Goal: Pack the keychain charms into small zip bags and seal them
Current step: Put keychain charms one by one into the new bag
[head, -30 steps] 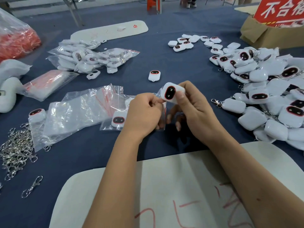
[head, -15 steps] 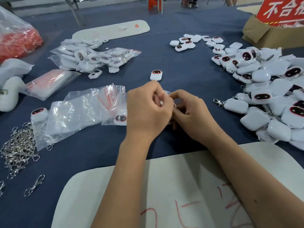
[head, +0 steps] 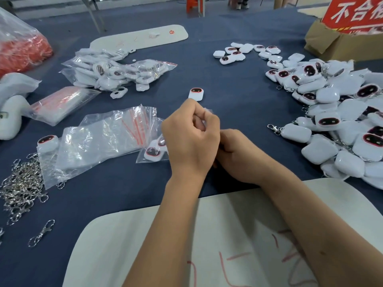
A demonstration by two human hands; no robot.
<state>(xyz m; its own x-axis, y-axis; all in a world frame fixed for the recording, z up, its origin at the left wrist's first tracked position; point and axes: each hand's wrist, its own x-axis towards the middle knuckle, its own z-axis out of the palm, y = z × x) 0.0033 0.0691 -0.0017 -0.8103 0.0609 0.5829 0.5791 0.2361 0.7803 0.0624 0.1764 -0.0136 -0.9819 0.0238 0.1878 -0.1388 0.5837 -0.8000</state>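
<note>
Both hands are bunched together over the middle of the blue surface (head: 228, 112). The left hand (head: 190, 139) has its fingers curled in with a bit of something white and clear peeking out past the fingertips, too blurry to call it. The right hand (head: 238, 154) is tucked right behind it, mostly hidden, so I can't tell what it's gripping, if anything. A lone charm (head: 196, 93) sits face up just beyond the hands. Big pile of loose charms (head: 339, 121) off to the right, empty zip bags (head: 99, 141) on the left with one bagged charm (head: 152, 152) beside the left hand, and metal clasps (head: 20, 187) heaped at the far left.
</note>
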